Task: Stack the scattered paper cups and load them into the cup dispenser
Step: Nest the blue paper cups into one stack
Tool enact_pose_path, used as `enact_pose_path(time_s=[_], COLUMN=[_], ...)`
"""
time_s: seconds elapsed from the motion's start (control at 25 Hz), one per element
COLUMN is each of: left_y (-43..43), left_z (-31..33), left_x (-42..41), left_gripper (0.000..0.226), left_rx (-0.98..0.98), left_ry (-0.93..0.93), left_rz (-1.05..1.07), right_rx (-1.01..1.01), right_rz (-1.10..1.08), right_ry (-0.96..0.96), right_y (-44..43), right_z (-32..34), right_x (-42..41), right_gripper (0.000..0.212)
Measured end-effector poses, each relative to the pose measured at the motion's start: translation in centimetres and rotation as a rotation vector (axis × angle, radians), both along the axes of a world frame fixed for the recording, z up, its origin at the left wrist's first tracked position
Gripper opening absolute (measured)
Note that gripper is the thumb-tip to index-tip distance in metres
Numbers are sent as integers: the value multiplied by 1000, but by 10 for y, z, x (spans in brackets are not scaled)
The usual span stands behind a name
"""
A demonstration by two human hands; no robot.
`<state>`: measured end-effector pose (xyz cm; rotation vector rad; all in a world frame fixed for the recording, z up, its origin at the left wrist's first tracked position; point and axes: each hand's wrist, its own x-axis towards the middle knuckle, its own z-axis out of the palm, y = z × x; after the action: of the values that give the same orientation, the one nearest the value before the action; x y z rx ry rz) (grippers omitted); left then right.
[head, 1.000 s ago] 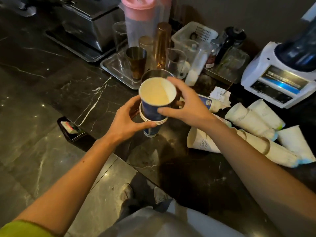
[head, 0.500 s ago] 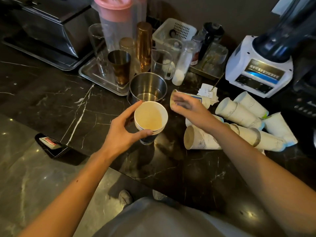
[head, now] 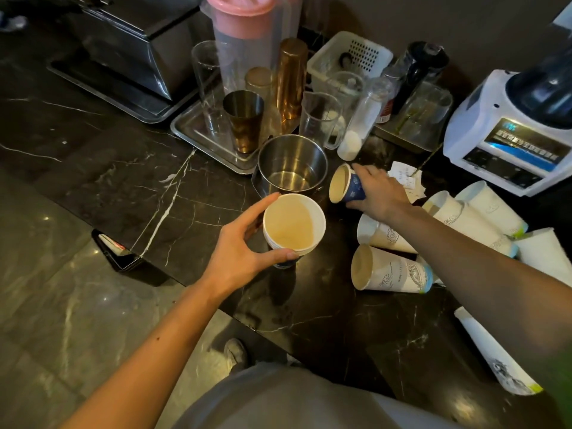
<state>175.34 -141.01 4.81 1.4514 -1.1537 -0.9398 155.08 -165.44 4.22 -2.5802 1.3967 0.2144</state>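
Note:
My left hand [head: 240,246] grips an upright stack of blue paper cups [head: 294,226] near the counter's front edge, mouth up. To its right, my right hand [head: 379,191] is closed on a single blue paper cup [head: 346,187] that lies tilted with its mouth toward the left. Several white paper cups lie on their sides to the right, the closest one [head: 391,273] below my right forearm, others [head: 473,212] further back. One more white cup [head: 495,357] lies at the lower right. No cup dispenser is visible.
A steel pot [head: 292,164] stands just behind the stack. A metal tray [head: 198,136] with glasses, shakers and a pink-lidded pitcher [head: 244,35] is behind it. A white blender [head: 520,119] sits at right, a phone [head: 113,249] at the counter's left edge.
My right hand pushed a blue cup down into the stack, let go, and reached right to grasp another blue cup. My left hand kept hold of the stack, which now sits lower.

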Motion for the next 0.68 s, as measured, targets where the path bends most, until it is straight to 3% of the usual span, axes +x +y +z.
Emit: enact_pose_path(time_s=[0.16, 0.24, 0.32, 0.44, 0.56, 0.68], left_y=[-1, -1, -1, -1, 0, -1], left_z=[0, 0, 2, 2, 3, 5], left_x=[1, 1, -2, 1, 3, 2], left_gripper=[88, 86, 86, 86, 88, 89], left_rx=[-22, -29, -34, -35, -42, -32], left_ry=[4, -6, -10, -34, -52, -35], left_rz=[-5, 4, 5, -5, -20, -28], right_rx=[43, 5, -76, 93, 327, 321], right_rz=[-83, -98, -53, -18, -106, -212], right_ry=[-575, -786, -693, -441, -544, -650], right_y=[20, 36, 50, 48, 45, 46], right_z=[45, 74, 87, 64, 35, 29], right_x=[-10, -13, -13, -4, 1, 5], right_gripper=[96, 80, 68, 84, 88, 79])
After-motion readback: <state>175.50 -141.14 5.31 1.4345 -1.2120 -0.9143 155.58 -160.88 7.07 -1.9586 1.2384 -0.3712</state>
